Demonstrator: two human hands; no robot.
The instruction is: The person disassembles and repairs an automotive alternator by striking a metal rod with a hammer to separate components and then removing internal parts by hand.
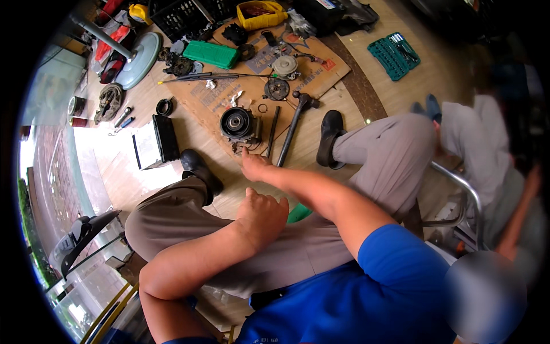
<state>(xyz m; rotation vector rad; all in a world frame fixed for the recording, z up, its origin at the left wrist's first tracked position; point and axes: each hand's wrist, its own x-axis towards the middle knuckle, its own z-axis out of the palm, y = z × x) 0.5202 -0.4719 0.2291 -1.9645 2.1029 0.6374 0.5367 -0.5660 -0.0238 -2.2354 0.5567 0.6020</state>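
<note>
My left hand (262,214) hovers over my lap with its fingers curled in. Whether anything is inside the curl is hidden. Further out, my right hand (256,166) reaches forward, index finger stretched toward the lower edge of a compressor (237,124) with a black pulley; its other fingers are mostly hidden. I see no clear contact between finger and compressor. The compressor sits on a flattened cardboard sheet (200,106). To its right lie a dark metal bar (274,132) and a long-handled hammer-like tool (292,129). A small ring (262,108) and a round clutch plate (276,89) lie behind.
A green case (211,54), a yellow container (260,15) and greasy parts stand at the back. At left are an open black box (165,138) and a round stand base (140,60). An open socket set (394,56) lies back right. Another person (475,137) sits at right.
</note>
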